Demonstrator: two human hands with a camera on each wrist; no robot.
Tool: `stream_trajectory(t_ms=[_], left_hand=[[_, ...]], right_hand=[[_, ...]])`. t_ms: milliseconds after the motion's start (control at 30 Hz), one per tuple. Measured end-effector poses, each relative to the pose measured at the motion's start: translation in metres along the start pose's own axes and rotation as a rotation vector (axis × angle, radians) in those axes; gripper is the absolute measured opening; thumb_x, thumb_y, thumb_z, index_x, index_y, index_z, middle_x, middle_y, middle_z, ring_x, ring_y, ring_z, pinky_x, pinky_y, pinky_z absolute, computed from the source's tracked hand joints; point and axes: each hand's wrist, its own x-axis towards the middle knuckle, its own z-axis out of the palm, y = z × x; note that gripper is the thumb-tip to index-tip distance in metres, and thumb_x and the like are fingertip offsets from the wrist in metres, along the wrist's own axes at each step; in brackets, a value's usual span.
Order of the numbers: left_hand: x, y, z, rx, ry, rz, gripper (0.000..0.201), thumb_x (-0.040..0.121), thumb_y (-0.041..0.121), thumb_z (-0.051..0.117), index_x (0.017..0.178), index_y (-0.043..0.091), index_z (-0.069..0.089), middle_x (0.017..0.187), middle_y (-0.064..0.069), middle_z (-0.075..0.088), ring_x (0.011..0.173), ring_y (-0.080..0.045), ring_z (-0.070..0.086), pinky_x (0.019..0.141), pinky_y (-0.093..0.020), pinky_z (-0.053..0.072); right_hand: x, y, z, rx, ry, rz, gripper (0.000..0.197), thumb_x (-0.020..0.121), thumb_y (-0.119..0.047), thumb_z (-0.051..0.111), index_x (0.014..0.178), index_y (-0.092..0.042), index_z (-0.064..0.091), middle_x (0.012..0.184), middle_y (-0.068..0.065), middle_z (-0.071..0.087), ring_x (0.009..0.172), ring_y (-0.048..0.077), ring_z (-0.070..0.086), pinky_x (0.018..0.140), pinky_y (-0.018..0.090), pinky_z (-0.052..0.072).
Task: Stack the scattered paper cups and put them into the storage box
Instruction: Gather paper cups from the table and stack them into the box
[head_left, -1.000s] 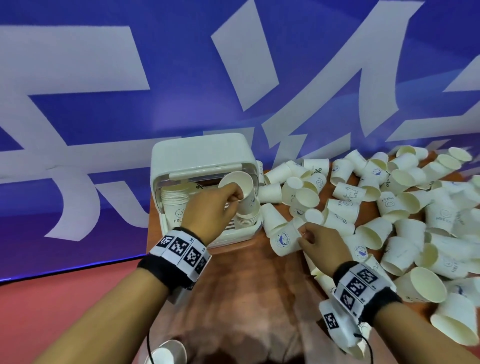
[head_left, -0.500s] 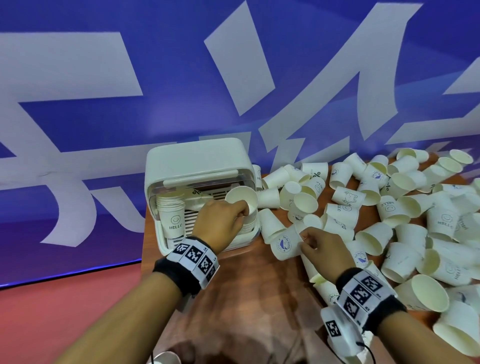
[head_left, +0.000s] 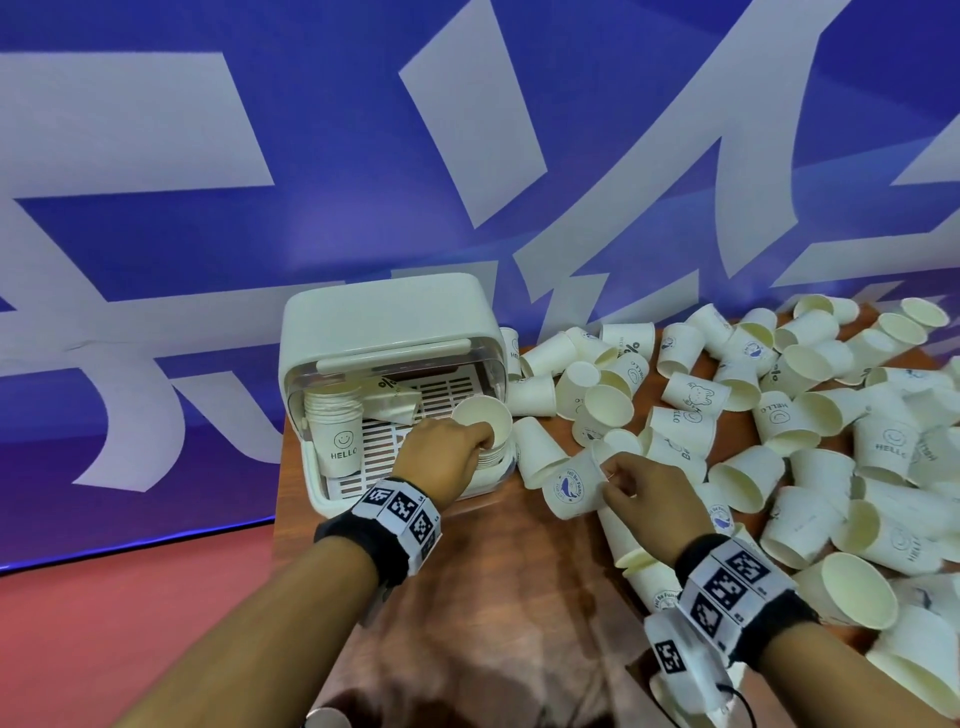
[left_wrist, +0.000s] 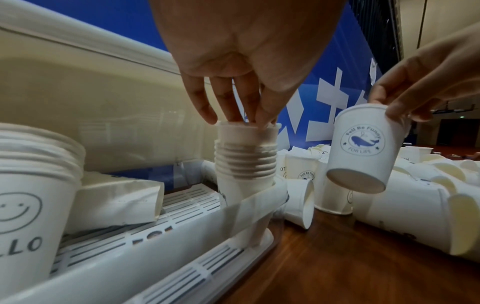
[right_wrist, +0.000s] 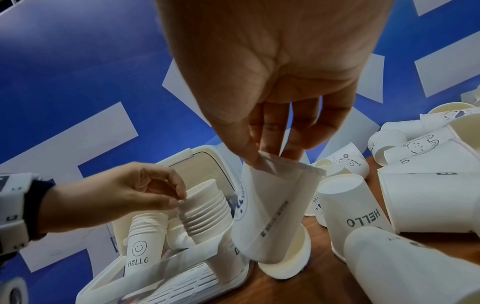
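Here, your left hand is pinching the rim of a cup stack standing in the storage box, while your right hand is pinching a whale-print cup just beside it.

The scene is evenly and brightly lit from overhead; soft shadows are cast on the wooden table. Strong wide-angle bending is seen at all edges. Slight blur is shown on the left hand and nearby cup rims
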Motion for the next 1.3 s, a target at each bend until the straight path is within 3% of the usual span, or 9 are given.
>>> stream_trajectory(t_ms=[100,200,267,433,567,700,800,1000,1300], left_hand=[[0.003,-0.005,0.01,-0.064,-0.078,-0.015,0.03,0.093,0.019,0.043,0.118,0.027,0.057,0.115,-0.004,0.063,0.107,-0.027,0.057,0.091,-0.036,0.044],[0.0,-0.006,0.011,-0.123,-0.127,-0.029,0.038,0.092,0.02,0.043,0.128,0.03,0.053,0.138,-0.001,0.05,0.135,-0.021,0.035,0.109,-0.036,0.027],[-0.006,-0.008,0.008,-0.168,-0.101,-0.026,0.04,0.093,0.02,0.045,0.131,0.028,0.05,0.144,0.006,0.043,0.141,-0.015,0.025,0.113,-0.034,0.02],[-0.029,-0.022,-0.001,-0.236,-0.001,-0.047,0.041,0.091,0.024,0.053,0.131,0.027,0.049,0.143,0.007,0.044,0.138,-0.015,0.03,0.113,-0.037,0.024],[-0.046,-0.037,-0.004,-0.269,0.075,-0.085,0.043,0.089,0.027,0.056,0.131,0.029,0.048,0.137,0.006,0.048,0.133,-0.017,0.036,0.109,-0.041,0.031],[-0.058,-0.044,-0.011,-0.264,0.116,-0.123,0.044,0.089,0.028,0.055,0.132,0.028,0.047,0.137,0.007,0.048,0.131,-0.015,0.037,0.11,-0.034,0.029],[-0.065,-0.047,-0.014,-0.293,0.128,-0.131,0.043,0.088,0.027,0.056,0.131,0.029,0.047,0.135,0.008,0.049,0.128,-0.014,0.039,0.107,-0.037,0.033],[-0.073,-0.048,-0.019,-0.316,0.159,-0.136,0.043,0.088,0.024,0.056,0.131,0.026,0.049,0.135,0.007,0.049,0.127,-0.014,0.04,0.107,-0.033,0.032],[-0.076,-0.047,-0.019,-0.335,0.175,-0.139,0.042,0.089,0.024,0.057,0.13,0.026,0.049,0.132,0.008,0.05,0.125,-0.013,0.041,0.105,-0.03,0.032]], right_hand=[[0.001,0.0,-0.002,-0.003,0.003,0.011,0.01,0.084,-0.017,0.058,0.079,-0.025,0.055,0.066,-0.007,0.058,0.069,0.016,0.056,0.067,0.035,0.048],[0.003,-0.002,-0.005,-0.009,0.019,0.0,0.007,0.083,-0.015,0.059,0.078,-0.02,0.058,0.072,-0.002,0.063,0.073,0.019,0.057,0.068,0.034,0.046],[0.006,-0.006,-0.007,-0.002,0.032,-0.032,0.007,0.084,-0.013,0.06,0.087,-0.017,0.065,0.081,0.001,0.066,0.079,0.019,0.058,0.07,0.03,0.044],[0.019,-0.029,-0.011,0.016,0.145,-0.191,0.014,0.083,-0.007,0.062,0.094,-0.012,0.069,0.088,-0.001,0.065,0.084,0.015,0.049,0.073,0.025,0.033],[0.035,-0.056,-0.01,0.038,0.199,-0.308,0.012,0.084,-0.011,0.062,0.094,-0.013,0.069,0.091,0.0,0.066,0.091,0.018,0.052,0.076,0.024,0.034],[0.042,-0.078,-0.003,-0.039,0.17,-0.384,0.012,0.086,-0.016,0.06,0.095,-0.014,0.068,0.094,0.002,0.067,0.095,0.02,0.053,0.077,0.026,0.036],[0.042,-0.088,0.004,-0.07,0.143,-0.388,0.014,0.087,-0.017,0.058,0.097,-0.014,0.067,0.097,0.004,0.067,0.099,0.022,0.052,0.081,0.032,0.041],[0.043,-0.095,0.017,-0.111,0.121,-0.356,0.015,0.088,-0.019,0.058,0.099,-0.014,0.066,0.1,0.003,0.065,0.103,0.021,0.05,0.076,0.025,0.035],[0.046,-0.097,0.024,-0.142,0.076,-0.335,0.017,0.087,-0.018,0.058,0.101,-0.015,0.068,0.103,0.002,0.066,0.109,0.019,0.049,0.083,0.027,0.04]])
